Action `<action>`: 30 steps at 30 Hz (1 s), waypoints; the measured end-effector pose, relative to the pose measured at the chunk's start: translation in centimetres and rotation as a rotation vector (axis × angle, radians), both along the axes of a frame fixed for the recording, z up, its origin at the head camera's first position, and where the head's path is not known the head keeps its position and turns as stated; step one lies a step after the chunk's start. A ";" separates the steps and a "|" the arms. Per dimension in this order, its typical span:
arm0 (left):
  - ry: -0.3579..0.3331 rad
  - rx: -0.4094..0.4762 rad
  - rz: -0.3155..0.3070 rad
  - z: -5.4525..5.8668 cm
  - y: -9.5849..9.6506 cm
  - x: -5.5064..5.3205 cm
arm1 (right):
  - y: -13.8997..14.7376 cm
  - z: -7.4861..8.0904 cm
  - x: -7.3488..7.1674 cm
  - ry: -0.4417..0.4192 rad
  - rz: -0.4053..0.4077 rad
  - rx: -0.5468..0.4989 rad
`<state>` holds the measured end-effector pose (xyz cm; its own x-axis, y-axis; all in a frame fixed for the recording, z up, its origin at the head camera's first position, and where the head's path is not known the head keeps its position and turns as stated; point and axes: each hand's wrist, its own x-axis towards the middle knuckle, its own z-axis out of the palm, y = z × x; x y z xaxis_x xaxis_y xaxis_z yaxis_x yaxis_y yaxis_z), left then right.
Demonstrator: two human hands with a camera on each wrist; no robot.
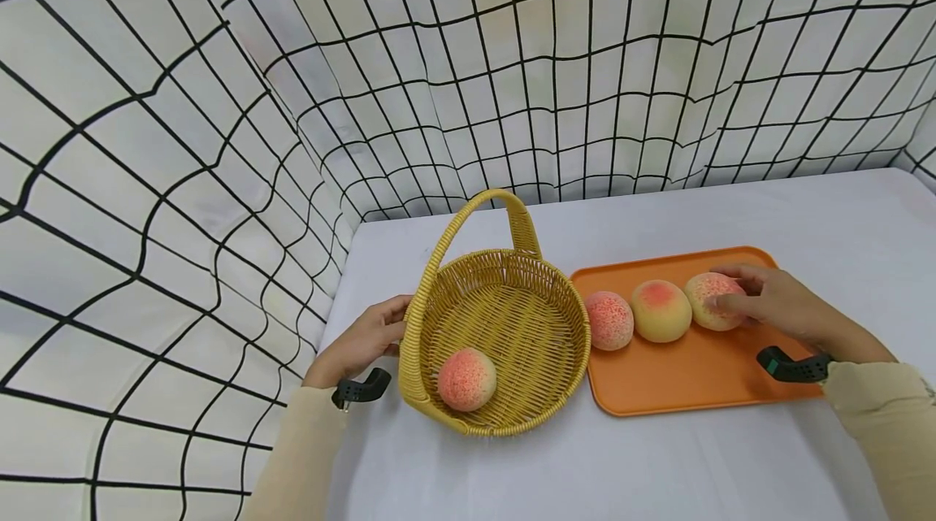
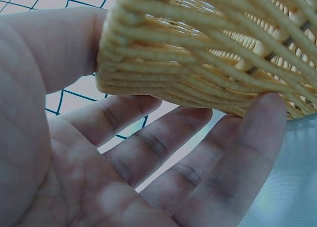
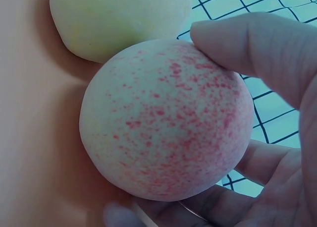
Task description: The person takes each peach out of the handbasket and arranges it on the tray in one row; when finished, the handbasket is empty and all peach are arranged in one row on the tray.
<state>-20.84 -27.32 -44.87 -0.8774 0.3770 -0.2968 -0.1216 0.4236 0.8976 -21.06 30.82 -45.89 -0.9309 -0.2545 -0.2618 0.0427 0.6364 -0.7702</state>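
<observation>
My right hand (image 1: 768, 301) grips a speckled pink-and-cream peach (image 1: 715, 301) at the right end of a row on an orange tray (image 1: 658, 383). In the right wrist view the thumb lies over one side of this peach (image 3: 166, 120) and fingers curl round the other. A yellow peach with a red top (image 1: 661, 310) sits beside it, then a redder speckled peach (image 1: 610, 320). My left hand (image 1: 369, 338) holds the left side of a yellow wicker basket (image 1: 534, 342), its fingers at the lower edge of the weave (image 2: 198, 63). One peach (image 1: 466, 379) lies inside the basket.
The basket's tall arched handle (image 1: 439, 249) rises on its left and back. A white cloth (image 1: 526, 472) covers the table. Black netting over white sheeting (image 1: 556, 98) stands behind and to the left. Basket and tray stand side by side.
</observation>
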 end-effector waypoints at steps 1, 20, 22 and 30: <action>0.000 0.001 -0.002 0.0 0.0 0.0 | 0.0 0.0 0.0 -0.007 0.000 -0.002; 0.001 -0.001 -0.002 0.0 0.0 0.0 | -0.4 1.0 -0.1 -0.014 0.036 0.039; 0.004 -0.001 -0.004 0.0 0.0 0.0 | -0.8 1.4 -0.3 -0.017 0.018 0.028; 0.005 -0.001 -0.004 -0.1 -0.1 0.0 | -4.3 4.5 -0.9 0.051 -0.073 -0.067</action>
<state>-20.86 -27.41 -45.01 -0.8772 0.3806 -0.2925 -0.1151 0.4248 0.8979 -21.99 26.54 -41.39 -0.9593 -0.2014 -0.1978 0.0461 0.5798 -0.8135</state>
